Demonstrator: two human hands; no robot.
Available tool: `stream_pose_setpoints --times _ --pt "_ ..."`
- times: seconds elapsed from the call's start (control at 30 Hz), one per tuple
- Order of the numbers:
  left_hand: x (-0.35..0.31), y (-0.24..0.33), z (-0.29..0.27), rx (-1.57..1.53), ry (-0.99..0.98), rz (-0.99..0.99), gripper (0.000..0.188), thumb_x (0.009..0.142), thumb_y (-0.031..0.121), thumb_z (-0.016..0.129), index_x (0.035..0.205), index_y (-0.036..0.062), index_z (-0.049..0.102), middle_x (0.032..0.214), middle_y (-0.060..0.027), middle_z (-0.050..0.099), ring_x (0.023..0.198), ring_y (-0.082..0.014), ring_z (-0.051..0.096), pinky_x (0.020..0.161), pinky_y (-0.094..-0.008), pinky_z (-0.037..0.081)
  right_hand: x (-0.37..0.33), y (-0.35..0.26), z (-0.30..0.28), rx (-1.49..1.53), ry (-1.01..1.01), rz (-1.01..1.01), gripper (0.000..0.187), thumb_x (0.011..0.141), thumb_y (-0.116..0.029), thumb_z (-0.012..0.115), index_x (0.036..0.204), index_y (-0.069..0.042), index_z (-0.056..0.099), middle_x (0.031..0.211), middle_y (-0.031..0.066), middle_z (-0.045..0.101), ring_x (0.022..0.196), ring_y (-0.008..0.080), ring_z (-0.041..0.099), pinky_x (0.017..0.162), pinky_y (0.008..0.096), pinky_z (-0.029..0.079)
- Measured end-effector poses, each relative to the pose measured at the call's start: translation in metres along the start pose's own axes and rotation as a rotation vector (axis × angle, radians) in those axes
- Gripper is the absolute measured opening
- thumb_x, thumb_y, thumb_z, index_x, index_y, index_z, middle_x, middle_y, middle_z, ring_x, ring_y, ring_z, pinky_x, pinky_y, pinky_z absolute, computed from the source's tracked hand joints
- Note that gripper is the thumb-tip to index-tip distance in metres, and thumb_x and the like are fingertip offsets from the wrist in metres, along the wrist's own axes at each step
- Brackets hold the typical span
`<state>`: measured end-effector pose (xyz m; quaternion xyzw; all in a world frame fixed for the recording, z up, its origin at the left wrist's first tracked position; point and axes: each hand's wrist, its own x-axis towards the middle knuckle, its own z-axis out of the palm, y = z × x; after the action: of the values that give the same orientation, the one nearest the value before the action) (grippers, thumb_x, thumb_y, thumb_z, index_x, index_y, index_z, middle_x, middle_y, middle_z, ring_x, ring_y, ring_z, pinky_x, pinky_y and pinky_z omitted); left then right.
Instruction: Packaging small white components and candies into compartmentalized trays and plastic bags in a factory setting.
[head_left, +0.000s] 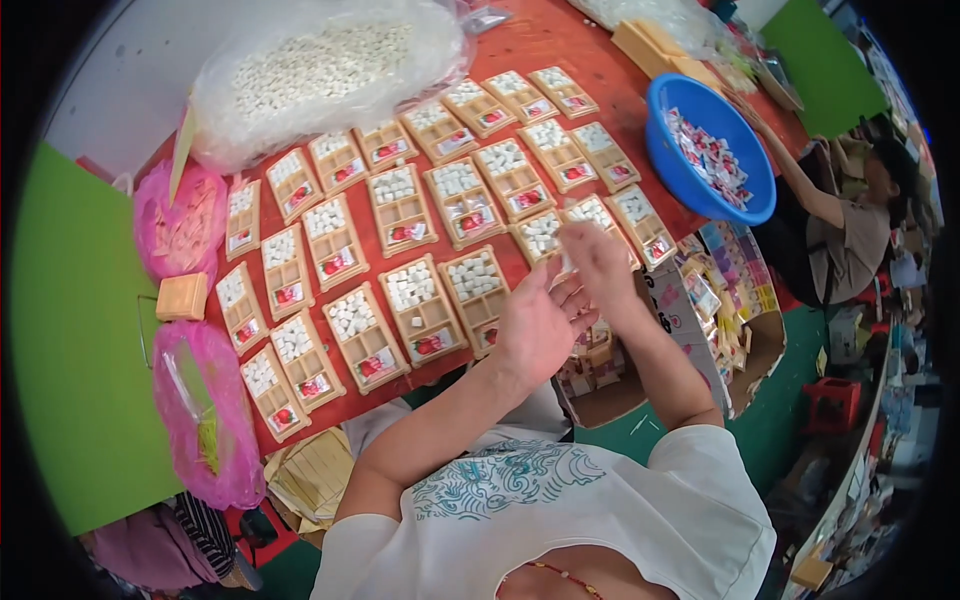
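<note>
My left hand (pixel 540 322) is raised over the front edge of the table, palm partly up, with its fingers stretched out and apart. Close by, my right hand (pixel 598 262) hovers above a beige compartment tray (pixel 541 236) of small white cubes. Its fingers are smeared by motion, so their hold is unclear. The two hands nearly overlap and partly hide the trays beneath. Just left of them lies another beige tray (pixel 473 285) with white cubes. Several similar trays stand in rows, many with a small red-and-white packet (pixel 375 364) in a lower compartment.
A large clear bag of white cubes (pixel 320 70) lies at the back left. Pink bags (pixel 182 225) line the left edge. A blue basin (pixel 655 130) of small packets stands at the right, near another person (pixel 860 225). Open cardboard boxes (pixel 752 370) sit below.
</note>
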<state>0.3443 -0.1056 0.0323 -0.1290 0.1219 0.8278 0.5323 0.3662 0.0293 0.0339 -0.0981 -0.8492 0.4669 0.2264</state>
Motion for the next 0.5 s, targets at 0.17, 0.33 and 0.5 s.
stream_pose_setpoints --times 0.17,0.33,0.5 --pt "0.008 -0.038 0.012 0.256 -0.137 -0.174 0.049 0.095 0.032 0.048 0.135 0.0052 0.039 0.13 -0.0138 0.05 0.117 -0.0258 0.05 0.098 -0.0389 0.04 0.068 0.016 -0.113 0.239 0.53 0.194 0.015 0.091 -0.016 0.059 0.092 -0.003 0.065 0.063 -0.0049 0.051 0.049 0.002 0.041 0.043 0.0186 0.027" --pt "-0.026 -0.046 -0.017 1.001 -0.383 -0.197 0.044 0.095 0.017 0.047 0.136 0.0023 0.039 0.126 -0.013 0.051 0.116 -0.0215 0.052 0.1 -0.032 0.039 0.11 0.042 -0.217 0.059 0.759 -0.127 0.017 0.093 -0.015 0.058 0.093 0.002 0.064 0.06 -0.0034 0.044 0.048 0.0039 0.035 0.044 0.0217 0.024" --pt "-0.073 -0.018 -0.048 1.429 -0.226 0.112 0.042 0.088 0.006 0.05 0.13 0.0002 0.047 0.124 -0.0123 0.052 0.114 -0.02 0.052 0.099 -0.0317 0.038 0.13 0.073 -0.244 0.084 0.839 -0.088 0.019 0.093 -0.017 0.06 0.096 0.002 0.063 0.063 -0.002 0.048 0.051 0.0049 0.039 0.045 0.0232 0.03"
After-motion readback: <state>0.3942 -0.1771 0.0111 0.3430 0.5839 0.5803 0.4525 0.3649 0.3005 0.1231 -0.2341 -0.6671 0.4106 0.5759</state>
